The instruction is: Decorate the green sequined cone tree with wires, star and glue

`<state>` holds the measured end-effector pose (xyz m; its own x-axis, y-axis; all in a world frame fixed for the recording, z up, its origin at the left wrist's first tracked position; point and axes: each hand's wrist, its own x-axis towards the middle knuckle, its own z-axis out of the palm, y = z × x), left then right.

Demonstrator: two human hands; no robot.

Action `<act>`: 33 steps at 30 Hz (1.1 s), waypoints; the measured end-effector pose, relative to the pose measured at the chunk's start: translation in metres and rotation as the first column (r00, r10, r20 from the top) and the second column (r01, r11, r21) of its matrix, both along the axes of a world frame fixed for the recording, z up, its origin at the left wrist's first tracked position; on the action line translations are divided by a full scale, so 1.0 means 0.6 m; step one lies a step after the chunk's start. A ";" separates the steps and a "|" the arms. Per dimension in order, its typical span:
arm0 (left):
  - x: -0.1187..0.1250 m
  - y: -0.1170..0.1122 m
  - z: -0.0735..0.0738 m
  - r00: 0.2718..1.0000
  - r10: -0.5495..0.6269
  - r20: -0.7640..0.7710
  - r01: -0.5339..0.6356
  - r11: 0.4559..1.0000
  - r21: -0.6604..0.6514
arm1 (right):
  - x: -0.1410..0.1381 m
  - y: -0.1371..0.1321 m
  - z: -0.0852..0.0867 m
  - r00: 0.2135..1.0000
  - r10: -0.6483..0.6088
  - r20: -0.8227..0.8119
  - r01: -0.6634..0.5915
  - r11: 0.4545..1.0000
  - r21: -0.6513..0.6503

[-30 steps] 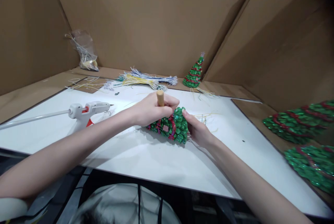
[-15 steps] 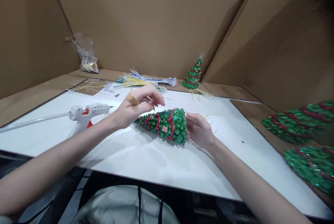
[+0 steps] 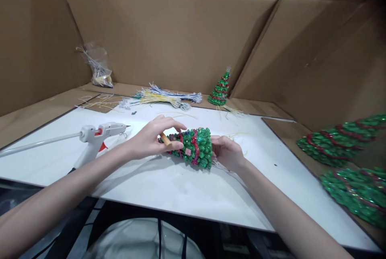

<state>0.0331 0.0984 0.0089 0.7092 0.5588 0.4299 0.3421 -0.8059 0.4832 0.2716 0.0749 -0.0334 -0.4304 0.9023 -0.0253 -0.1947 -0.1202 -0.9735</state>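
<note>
A small green Christmas tree (image 3: 202, 146) with red garlands and a pink gift-like ornament lies on its side on the white table, tip to the left. My left hand (image 3: 153, 136) curls over its narrow end, with a short wooden stick (image 3: 165, 140) between thumb and fingers. The stick lies across the tree; whether the fingers touch the tree is hard to see. At the wide base is my right hand (image 3: 228, 152), its fingers closed at the rim and partly hidden. Thin wires (image 3: 221, 166) stick out from under the base.
On the left stands a white glue gun (image 3: 105, 130) with a long glue stick. Bundles of coloured wires (image 3: 163, 97), a plastic bag (image 3: 101, 68) and a standing tree (image 3: 220, 90) are at the back. Two more trees (image 3: 331, 146) lie at right. Cardboard walls (image 3: 169, 38) surround the table.
My left hand has come down and to the right onto the tree's narrow part, and the wooden stick has swung to point forward-down over it. The right hand stays at the base.
</note>
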 end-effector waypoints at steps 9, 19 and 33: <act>-0.002 -0.009 0.020 0.987 0.044 -0.157 -0.023 0.991 0.132 | -0.002 -0.006 0.006 0.999 0.033 0.029 -0.032 0.999 -0.015; 0.023 0.006 0.035 0.956 -0.006 -0.293 0.130 0.906 0.403 | 0.000 -0.003 -0.004 0.994 0.070 0.079 -0.073 0.997 0.037; 0.048 0.009 0.075 0.842 -0.040 -0.538 0.355 0.791 0.498 | -0.001 -0.005 -0.004 0.997 0.063 0.053 -0.063 0.998 0.011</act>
